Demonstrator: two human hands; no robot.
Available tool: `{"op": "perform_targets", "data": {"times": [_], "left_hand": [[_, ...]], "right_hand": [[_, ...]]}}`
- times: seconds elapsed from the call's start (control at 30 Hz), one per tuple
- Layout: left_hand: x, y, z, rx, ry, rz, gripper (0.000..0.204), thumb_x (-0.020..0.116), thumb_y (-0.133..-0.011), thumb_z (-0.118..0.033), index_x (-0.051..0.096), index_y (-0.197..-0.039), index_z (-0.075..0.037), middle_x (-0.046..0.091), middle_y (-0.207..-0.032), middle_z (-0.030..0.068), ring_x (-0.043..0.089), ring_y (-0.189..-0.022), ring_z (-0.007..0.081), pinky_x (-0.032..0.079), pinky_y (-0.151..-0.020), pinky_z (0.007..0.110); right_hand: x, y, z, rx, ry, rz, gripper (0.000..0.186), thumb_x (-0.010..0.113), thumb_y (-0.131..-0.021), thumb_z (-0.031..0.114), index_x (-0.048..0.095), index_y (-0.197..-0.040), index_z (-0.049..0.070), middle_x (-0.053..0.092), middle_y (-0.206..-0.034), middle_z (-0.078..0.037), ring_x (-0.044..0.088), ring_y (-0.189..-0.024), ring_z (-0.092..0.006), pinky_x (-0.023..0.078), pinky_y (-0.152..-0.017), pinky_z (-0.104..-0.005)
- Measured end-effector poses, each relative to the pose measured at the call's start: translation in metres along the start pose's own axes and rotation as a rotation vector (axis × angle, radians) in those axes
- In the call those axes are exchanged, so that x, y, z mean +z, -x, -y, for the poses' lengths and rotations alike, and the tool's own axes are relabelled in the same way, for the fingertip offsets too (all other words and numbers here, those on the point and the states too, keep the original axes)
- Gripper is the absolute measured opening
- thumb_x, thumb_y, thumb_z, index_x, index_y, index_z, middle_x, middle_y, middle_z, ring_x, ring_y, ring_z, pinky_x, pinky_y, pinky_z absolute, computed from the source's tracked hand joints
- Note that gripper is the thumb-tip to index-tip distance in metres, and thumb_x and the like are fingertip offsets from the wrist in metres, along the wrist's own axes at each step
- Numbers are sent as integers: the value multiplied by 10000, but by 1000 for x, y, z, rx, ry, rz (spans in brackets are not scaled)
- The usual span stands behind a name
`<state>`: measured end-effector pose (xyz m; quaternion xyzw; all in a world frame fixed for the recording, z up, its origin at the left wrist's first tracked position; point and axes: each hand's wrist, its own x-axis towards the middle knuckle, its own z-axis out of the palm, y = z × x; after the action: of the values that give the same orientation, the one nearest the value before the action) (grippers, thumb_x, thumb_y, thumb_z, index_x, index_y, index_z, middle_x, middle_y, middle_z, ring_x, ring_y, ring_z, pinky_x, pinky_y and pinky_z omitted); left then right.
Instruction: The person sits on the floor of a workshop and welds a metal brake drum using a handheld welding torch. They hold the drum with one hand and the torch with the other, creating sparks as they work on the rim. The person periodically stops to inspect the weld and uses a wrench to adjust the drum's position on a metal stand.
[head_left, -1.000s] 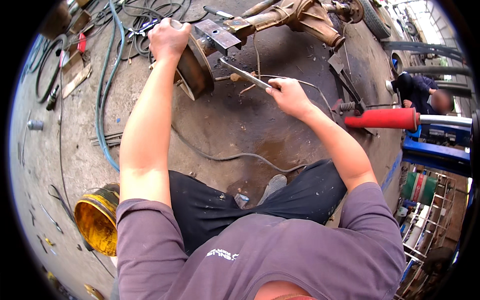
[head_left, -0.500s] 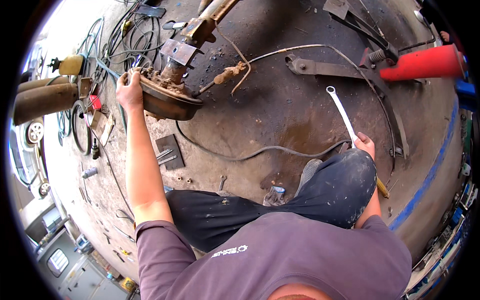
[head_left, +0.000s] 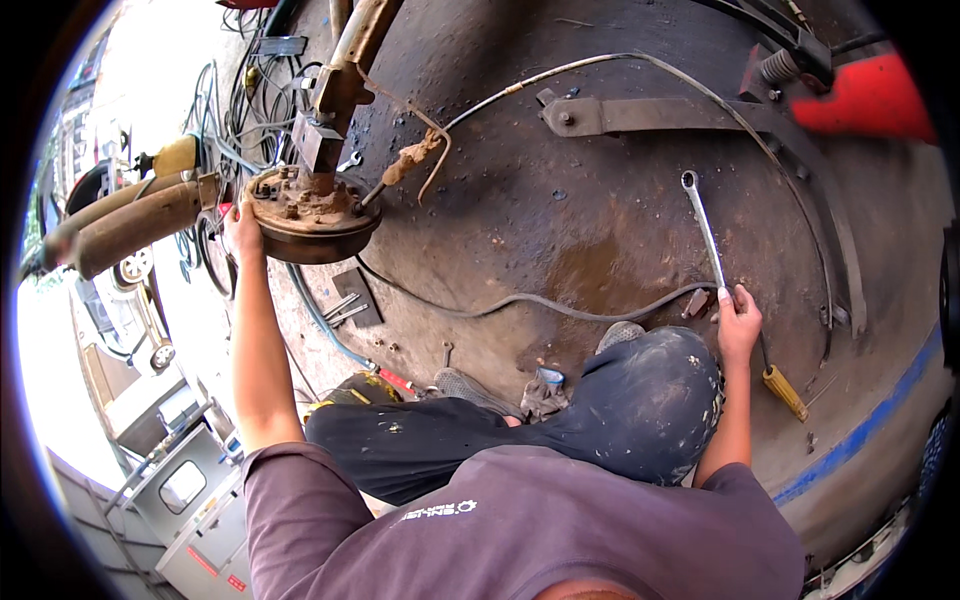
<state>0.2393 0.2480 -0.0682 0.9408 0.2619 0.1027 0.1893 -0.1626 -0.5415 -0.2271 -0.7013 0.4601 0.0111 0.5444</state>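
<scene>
My left hand [head_left: 243, 232] grips the left edge of a rusty brake drum [head_left: 320, 246], its fingers partly hidden behind the rim. Dirt and bolts cover the drum's backing plate, which joins a rusty axle beam [head_left: 345, 95] running up and away. My right hand [head_left: 738, 318], just beyond my right knee, is closed on the near end of a long silver wrench [head_left: 704, 228]. The wrench's ring end points away from me over the floor. A cable with a dirt-caked sleeve [head_left: 412, 160] leads off the drum's right side.
A red jack [head_left: 868, 98] with dark steel legs [head_left: 665, 115] stands at the far right. A yellow-handled tool [head_left: 785, 393] lies beside my right forearm. A dark plate with metal rods [head_left: 356, 298] and a black hose [head_left: 520, 300] are on the floor. Coiled cables [head_left: 232, 110] lie far left.
The view has shifted, and the drum's bolted plate faces me more. My right hand has come out from behind the knee, still with the wrench. The left hand stays on the drum.
</scene>
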Motion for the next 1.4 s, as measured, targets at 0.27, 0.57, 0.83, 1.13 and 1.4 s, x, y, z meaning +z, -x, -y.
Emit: {"op": "perform_targets", "data": {"times": [0.27, 0.57, 0.83, 1.13, 1.4], "left_hand": [[38, 111, -71, -46, -241, -336, 749, 673, -875, -490, 567, -1382, 52, 572, -1391, 299, 538, -1298, 420, 413, -1098, 429], [13, 61, -45, -88, -210, -168, 787, 655, -868, -507, 530, -1428, 32, 530, -1442, 294, 502, -1345, 414, 376, -1137, 436], [28, 95, -86, -156, -283, -307, 725, 627, -880, -477, 541, -1426, -9, 497, -1485, 232, 458, -1383, 376, 372, -1146, 437], [29, 89, -96, -166, -255, -319, 707, 622, -871, -494, 569, -1402, -31, 499, -1493, 197, 490, -1362, 367, 397, -1119, 447], [22, 83, -82, -164, -247, -283, 702, 649, -862, -460, 583, -1384, 5, 545, -1454, 190, 522, -1332, 358, 409, -1112, 432]], "right_hand": [[-28, -25, 44, 138, 344, 441, 380, 677, -927, 113, 625, -1245, -90, 627, -826, -49, 579, -643, -106, 493, -621, -280], [37, 14, 97, -5, -4, 747, 250, 608, -964, 98, 614, -1152, -66, 629, -798, -60, 702, -766, -161, 555, -711, -324], [286, -6, 278, -931, 114, 948, 277, 578, -973, 84, 567, -1200, -74, 665, -837, -275, 653, -794, -461, 524, -714, -479], [500, 15, 304, -1137, 66, 880, 182, 553, -948, 99, 602, -1033, -54, 668, -963, -327, 634, -982, -499, 511, -865, -548], [518, 37, 302, -1163, -217, 716, 114, 537, -929, 59, 589, -950, -40, 671, -867, -312, 660, -888, -489, 536, -792, -543]]}}
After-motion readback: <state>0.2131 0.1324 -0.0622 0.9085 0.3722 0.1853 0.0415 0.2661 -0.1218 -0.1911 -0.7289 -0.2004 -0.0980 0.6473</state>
